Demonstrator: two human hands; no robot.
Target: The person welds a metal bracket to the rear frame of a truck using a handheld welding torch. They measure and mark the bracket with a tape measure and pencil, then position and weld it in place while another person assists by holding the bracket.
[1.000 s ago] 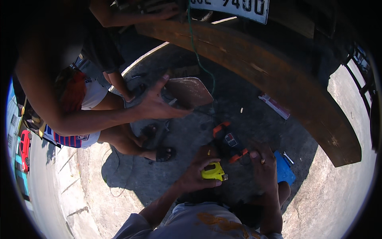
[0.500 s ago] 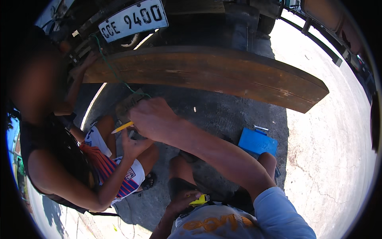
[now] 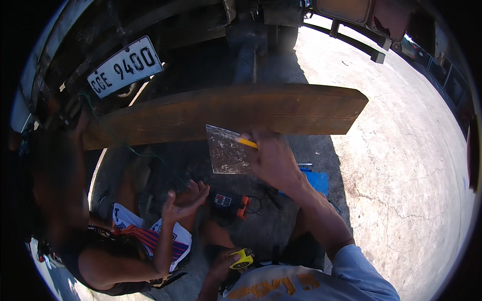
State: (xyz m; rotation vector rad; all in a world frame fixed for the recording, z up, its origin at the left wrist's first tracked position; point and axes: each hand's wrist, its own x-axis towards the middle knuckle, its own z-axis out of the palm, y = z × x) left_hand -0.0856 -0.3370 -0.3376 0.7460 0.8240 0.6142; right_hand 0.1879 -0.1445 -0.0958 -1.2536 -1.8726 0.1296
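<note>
Hands apart in head view. Right hand pinches a thin, flat, scuffed dark plate plus a yellow pencil, in front of a long brown, streaky beam; contact with beam: can't tell. Left hand, lower down, grips a rounded yellow tape measure. Outdoors: rough, cracked concrete ground, half sun, half shade. Smooth blue case lies on it.

Tape measure, pencil, plate in hands
</note>
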